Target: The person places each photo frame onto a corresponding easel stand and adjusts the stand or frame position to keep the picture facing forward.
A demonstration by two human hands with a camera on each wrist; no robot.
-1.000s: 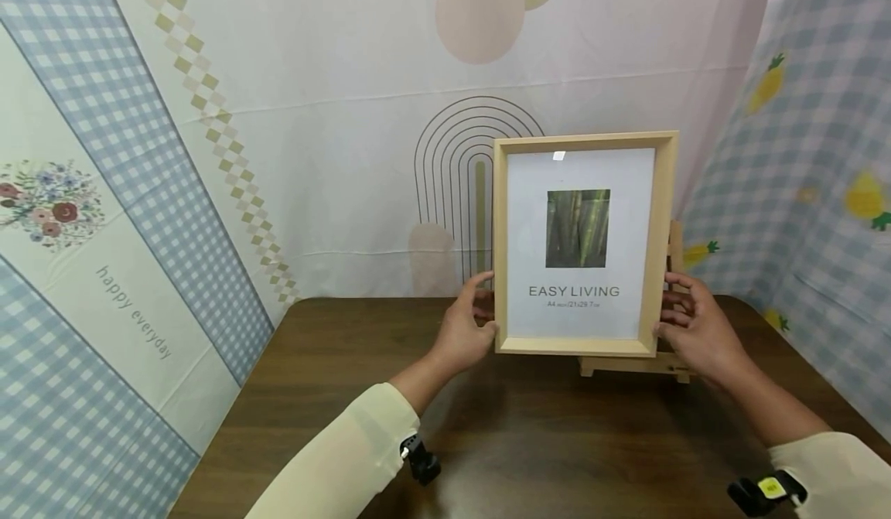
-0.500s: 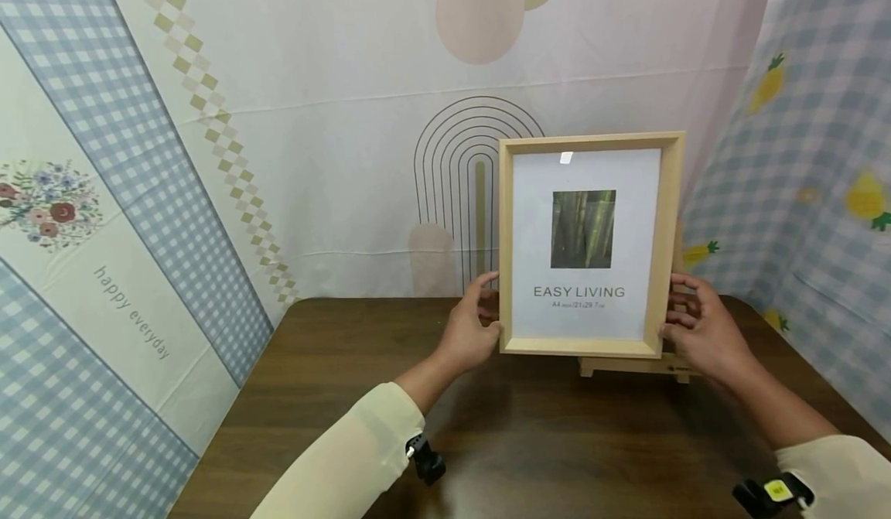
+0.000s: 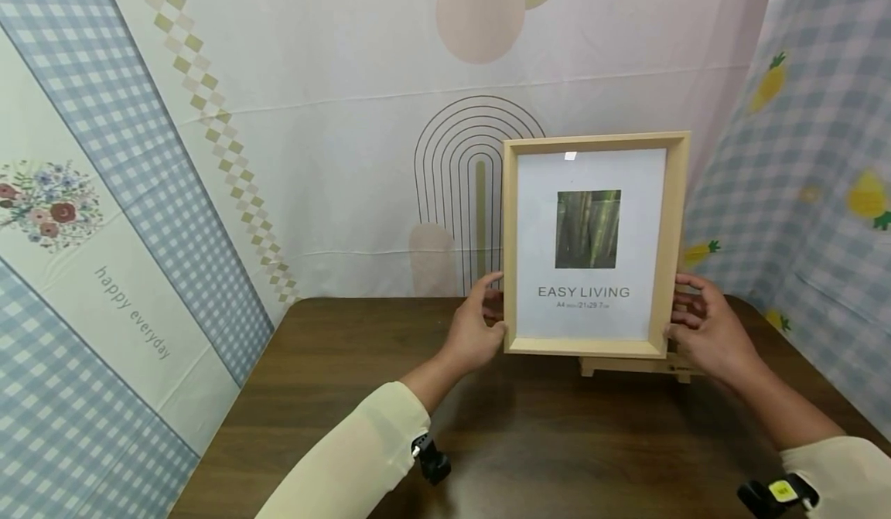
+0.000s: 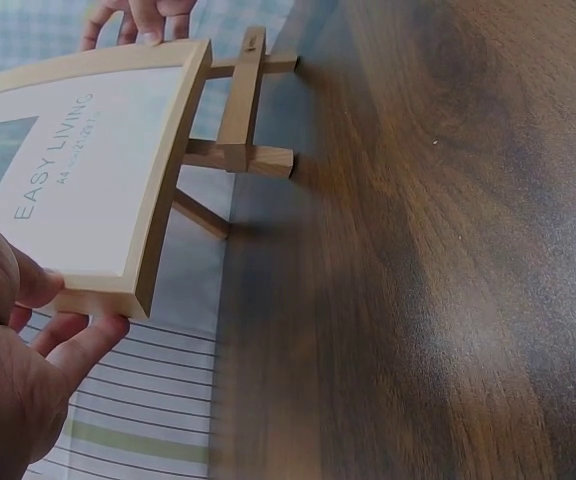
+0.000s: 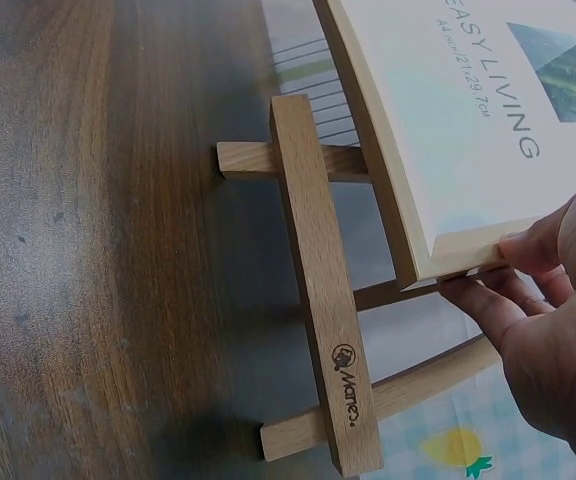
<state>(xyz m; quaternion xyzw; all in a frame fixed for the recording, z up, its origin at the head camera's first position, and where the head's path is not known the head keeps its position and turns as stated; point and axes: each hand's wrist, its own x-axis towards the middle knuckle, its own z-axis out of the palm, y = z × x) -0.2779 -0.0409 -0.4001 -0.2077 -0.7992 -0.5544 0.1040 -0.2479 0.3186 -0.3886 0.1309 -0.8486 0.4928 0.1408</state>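
A light-wood picture frame (image 3: 595, 347) stands nearly upright, its sheet printed "EASY LIVING" below a small bamboo photo. My left hand (image 3: 476, 333) grips its left side near the bottom, thumb at the front and fingers behind. On the opposite side my right hand (image 3: 711, 333) pinches the frame the same way, as the right wrist view shows. Behind the frame stands a small wooden easel (image 5: 318, 270) whose front ledge bears a printed logo. In both wrist views the frame's bottom edge is apart from that ledge, above it. Most of the easel's upper part is hidden by the frame.
The easel's feet rest on a dark brown wooden table (image 3: 348, 426). A white patterned cloth (image 3: 334, 155) hangs behind the table. Blue checked cloths flank it, the right one (image 3: 821, 233) printed with pineapples.
Both hands have carried the picture frame slightly to the right, so it covers more of the easel in the head view. The easel has stayed in place.
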